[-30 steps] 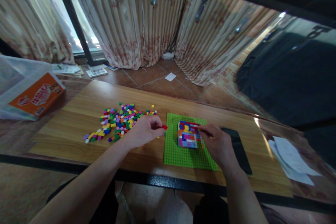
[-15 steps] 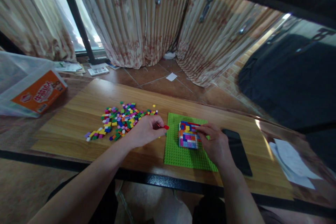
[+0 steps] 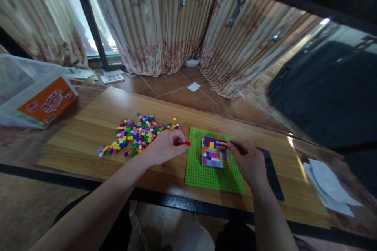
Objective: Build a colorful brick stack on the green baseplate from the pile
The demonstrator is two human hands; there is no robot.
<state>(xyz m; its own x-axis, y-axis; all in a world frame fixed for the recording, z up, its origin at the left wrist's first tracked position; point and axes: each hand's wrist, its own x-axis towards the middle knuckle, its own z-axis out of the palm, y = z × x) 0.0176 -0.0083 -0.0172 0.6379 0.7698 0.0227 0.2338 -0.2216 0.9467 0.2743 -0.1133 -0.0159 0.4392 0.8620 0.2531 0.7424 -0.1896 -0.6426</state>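
Observation:
A red building brick (image 3: 187,143) is pinched between the thumb and forefinger of my left hand (image 3: 166,148), beside the left edge of the green baseplate (image 3: 196,174). On that plate sits a low, multicoloured block of joined bricks (image 3: 213,157), with red, blue and yellow at its far side. My right hand (image 3: 250,160) is at the block's far right corner, its fingers pinched together; whatever they hold is too small to name. Loose coloured bricks (image 3: 144,131) lie in a pile left of the plate, partly behind my left hand.
A black phone-like slab (image 3: 273,176) lies right of the plate, partly behind my right wrist. White papers (image 3: 330,188) are at the right end of the wooden table (image 3: 97,113). A clear plastic box (image 3: 32,82) with an orange label stands at the left.
My right hand has moved slightly to the right from above the block to its corner, showing more of the block. My left hand still holds the red brick in nearly the same place.

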